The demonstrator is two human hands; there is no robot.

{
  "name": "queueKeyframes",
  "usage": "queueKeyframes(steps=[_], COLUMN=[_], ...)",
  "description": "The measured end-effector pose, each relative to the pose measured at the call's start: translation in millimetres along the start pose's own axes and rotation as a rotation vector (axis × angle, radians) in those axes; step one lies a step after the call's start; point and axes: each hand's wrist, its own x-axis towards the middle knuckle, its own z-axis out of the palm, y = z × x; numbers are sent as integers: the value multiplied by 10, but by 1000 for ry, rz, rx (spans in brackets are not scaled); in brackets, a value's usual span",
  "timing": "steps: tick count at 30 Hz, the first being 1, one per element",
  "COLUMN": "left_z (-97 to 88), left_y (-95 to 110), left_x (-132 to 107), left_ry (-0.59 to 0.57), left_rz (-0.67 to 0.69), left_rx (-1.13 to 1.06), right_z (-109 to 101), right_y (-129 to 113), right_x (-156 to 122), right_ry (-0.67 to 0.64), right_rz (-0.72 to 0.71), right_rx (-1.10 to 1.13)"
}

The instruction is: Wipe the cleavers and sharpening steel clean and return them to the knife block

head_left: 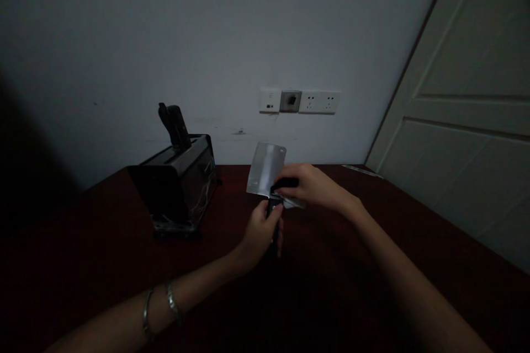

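My left hand is wrapped round the black handle of a cleaver. Its broad, shiny blade stands up and tips slightly right, with a small hole near the top corner. My right hand is closed at the base of the blade, pinching a dark object whose kind I cannot make out. Below those fingers shows a pale, shiny piece; whether it belongs to the dark object I cannot tell. To the left of both hands stands a knife block, with black handles sticking up from its top.
The dark red table runs back to a pale wall. Sockets and a switch are set in that wall behind the cleaver. On the right rises a panelled door. The lighting is dim.
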Motion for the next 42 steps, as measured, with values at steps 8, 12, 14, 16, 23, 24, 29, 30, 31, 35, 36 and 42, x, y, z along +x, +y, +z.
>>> queueKeyframes(steps=[8,12,14,16,23,24,29,30,31,35,36,42], left_z=[-105,-100,-84,-67,-49,-49,-42,-40,-39,-39,-39,-47], left_y=[52,101,131,159,199,199,202,206,211,237,244,270], left_x=[119,102,81,59,20,23,30,26,21,1,-2,-5], left_ry=[122,119,109,98,64,69,58,62,63,59,60,55], left_rz=[-53,-70,-73,-70,-71,-76,-83,-77,-71,-85,-91,-82], left_rx=[-80,-96,-107,-127,-136,-138,-142,-152,-162,-166,-165,-155], right_z=[-58,162,275,366,634,675,780,767,745,612,583,509], right_y=[387,525,509,454,285,284,364,389,414,468,461,272], right_x=[-171,-194,-173,-144,-142,-151,-148,-140,-132,-116,-112,-69], right_ry=[-41,-208,-273,-363,-521,-515,-315,-272,-227,-14,28,161], right_rz=[318,376,336,287,168,186,216,220,233,334,353,397], right_rx=[-48,-64,4,130,490,488,406,394,381,323,321,363])
